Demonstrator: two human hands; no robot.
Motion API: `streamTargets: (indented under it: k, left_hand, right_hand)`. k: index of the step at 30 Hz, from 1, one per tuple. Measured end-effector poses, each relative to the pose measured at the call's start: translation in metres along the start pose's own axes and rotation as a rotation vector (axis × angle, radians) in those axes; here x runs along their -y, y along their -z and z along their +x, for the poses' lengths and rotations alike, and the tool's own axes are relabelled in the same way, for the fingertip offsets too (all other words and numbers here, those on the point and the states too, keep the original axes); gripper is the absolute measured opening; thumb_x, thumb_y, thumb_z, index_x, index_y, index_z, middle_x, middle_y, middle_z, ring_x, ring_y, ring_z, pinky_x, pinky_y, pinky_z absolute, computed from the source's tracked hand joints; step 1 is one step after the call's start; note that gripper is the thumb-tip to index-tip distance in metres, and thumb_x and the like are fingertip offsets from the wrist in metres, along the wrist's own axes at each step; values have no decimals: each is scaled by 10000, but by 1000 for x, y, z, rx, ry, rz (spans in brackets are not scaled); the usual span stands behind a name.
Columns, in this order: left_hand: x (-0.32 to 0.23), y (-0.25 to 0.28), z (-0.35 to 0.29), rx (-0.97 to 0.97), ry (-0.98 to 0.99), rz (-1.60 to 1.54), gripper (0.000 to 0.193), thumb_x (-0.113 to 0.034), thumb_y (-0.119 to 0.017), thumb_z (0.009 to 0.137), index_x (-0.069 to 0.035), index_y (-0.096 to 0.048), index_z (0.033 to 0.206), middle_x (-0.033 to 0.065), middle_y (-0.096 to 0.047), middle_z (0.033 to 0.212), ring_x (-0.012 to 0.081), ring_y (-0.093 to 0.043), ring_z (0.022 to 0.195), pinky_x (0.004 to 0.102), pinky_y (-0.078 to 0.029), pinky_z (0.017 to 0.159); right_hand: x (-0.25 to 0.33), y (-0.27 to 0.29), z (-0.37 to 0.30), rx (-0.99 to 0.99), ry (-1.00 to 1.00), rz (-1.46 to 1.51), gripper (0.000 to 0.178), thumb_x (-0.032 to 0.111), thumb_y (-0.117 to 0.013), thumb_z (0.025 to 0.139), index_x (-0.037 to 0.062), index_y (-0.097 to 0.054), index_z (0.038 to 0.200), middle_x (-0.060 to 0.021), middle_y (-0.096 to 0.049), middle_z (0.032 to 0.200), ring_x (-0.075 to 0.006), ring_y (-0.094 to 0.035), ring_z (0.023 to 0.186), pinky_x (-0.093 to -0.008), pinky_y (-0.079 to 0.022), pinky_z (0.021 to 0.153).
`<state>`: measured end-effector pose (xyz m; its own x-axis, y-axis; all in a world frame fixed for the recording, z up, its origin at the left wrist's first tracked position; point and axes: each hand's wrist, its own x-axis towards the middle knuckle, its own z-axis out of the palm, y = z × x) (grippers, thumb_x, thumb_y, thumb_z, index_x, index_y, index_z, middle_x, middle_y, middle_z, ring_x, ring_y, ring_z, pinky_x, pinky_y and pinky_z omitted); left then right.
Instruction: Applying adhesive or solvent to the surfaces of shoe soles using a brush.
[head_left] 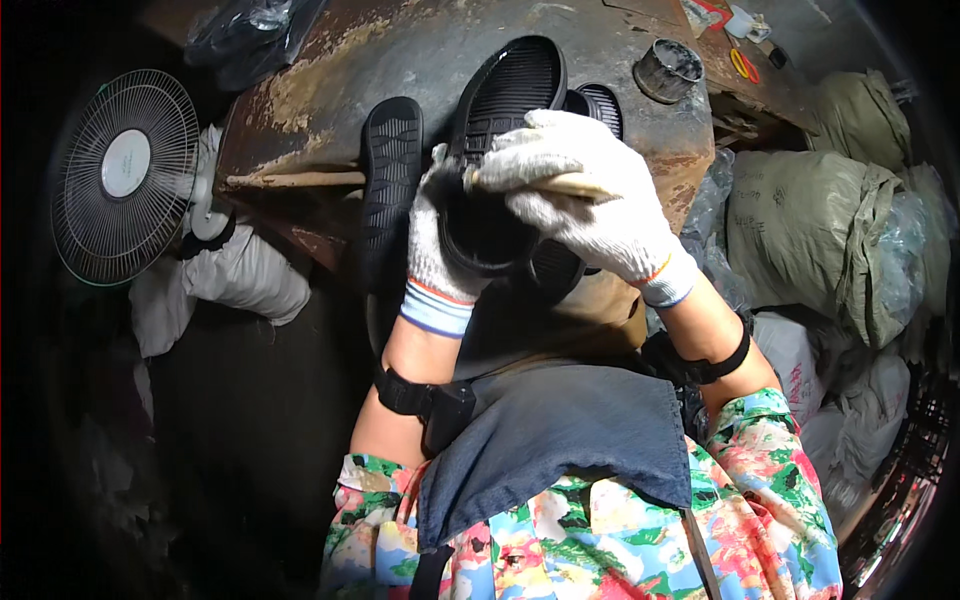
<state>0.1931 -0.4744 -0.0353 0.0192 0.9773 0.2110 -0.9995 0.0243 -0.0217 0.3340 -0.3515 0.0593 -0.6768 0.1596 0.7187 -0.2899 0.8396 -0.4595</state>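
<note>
My left hand (437,232), in a white knit glove, grips the left side of a black shoe sole (515,85) held tilted over the table's near edge. My gloved right hand (590,185) closes round a wooden-handled brush (572,185), whose tip reaches the sole's middle; its bristles do not show clearly. Another black sole (392,150), tread pattern outward, stands left of my left hand. Behind the held sole and my right hand, further black soles show in part, one at the upper right (603,105) and one below (556,268).
A round dark tin (668,70) with pale residue stands on the worn table (400,60). Orange-handled scissors (744,65) lie at the far right. A fan (126,165) stands left, and stuffed sacks (800,230) crowd the right. A wooden stick (295,180) lies along the table's left edge.
</note>
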Motion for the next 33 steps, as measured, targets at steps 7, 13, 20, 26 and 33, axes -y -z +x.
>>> streamTargets:
  k: [7,13,20,26,33]
  left_hand:
    - [-25,-26,4,-256,-279,244,756,-584,-519,1062,58,-531,1461,274,-681,1310,376,-725,1104,480,-613,962]
    - [-45,-67,-11,-289,-269,656,896,-657,-504,1033,112,-467,1491,384,-627,1316,456,-716,1101,548,-606,966]
    - [-66,-25,-34,-332,-316,957,472,-178,-411,1159,128,-408,1519,236,-584,1474,248,-637,1322,331,-530,1141]
    - [-44,-19,-46,-344,-477,2057,421,-142,-441,1148,78,-466,1506,161,-652,1381,200,-677,1215,277,-539,1080]
    - [-30,-51,-36,-471,-243,1168,601,-395,-578,1101,46,-481,1498,110,-725,1186,160,-739,973,285,-612,820]
  right_hand:
    - [16,22,1,406,103,155,249,265,-758,852,189,-811,1083,-33,-771,1102,-285,-683,1124,-441,-472,1085]
    - [17,28,-20,351,-1,117,231,180,-789,883,133,-805,1109,-64,-787,1102,-237,-741,1050,-393,-529,1020]
    - [43,-21,-20,-18,-654,434,181,147,-791,888,37,-788,1031,-96,-796,935,-196,-769,839,-313,-597,804]
    - [36,-19,-13,-6,-748,271,141,144,-783,854,73,-797,974,-103,-785,874,-196,-774,819,-307,-590,780]
    - [-45,-6,7,-361,-661,228,181,151,-751,948,44,-788,1089,-58,-805,964,-114,-741,905,-279,-577,836]
